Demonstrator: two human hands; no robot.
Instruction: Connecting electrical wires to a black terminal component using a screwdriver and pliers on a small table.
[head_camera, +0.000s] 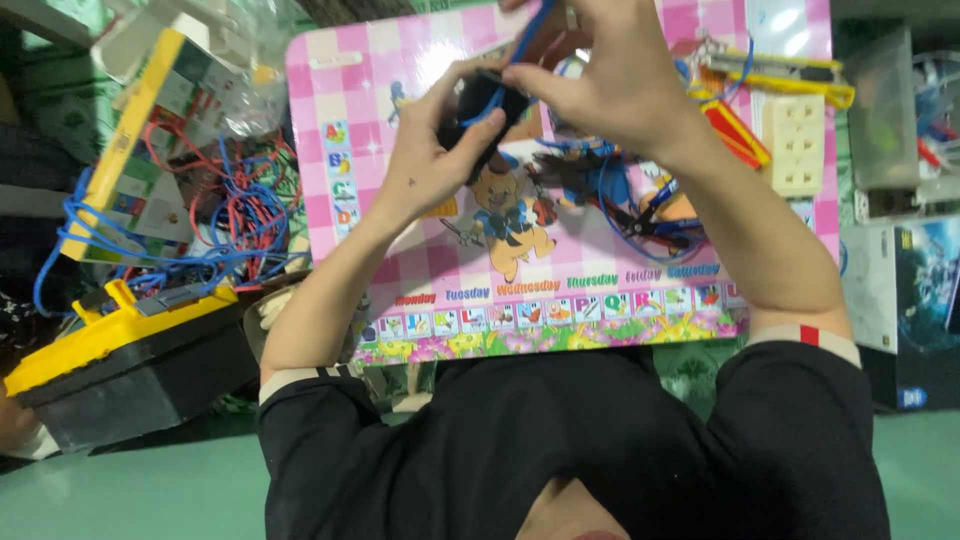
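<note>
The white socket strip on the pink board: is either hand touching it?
No. The white socket strip lies apart on the pink board, while the left hand and right hand hold a black part and blue wire.

The pink checkered board (600, 270) is looking like glossy laminated plastic, catching glare up top. The blue wire (525, 45) and the tangle of red and blue wires (235, 215) are showing smooth plastic insulation. The white socket block (795, 145) is looking like matt hard plastic, the yellow toolbox lid (110, 330) shiny plastic, and the black sleeves (780, 440) soft matt cloth.
</note>
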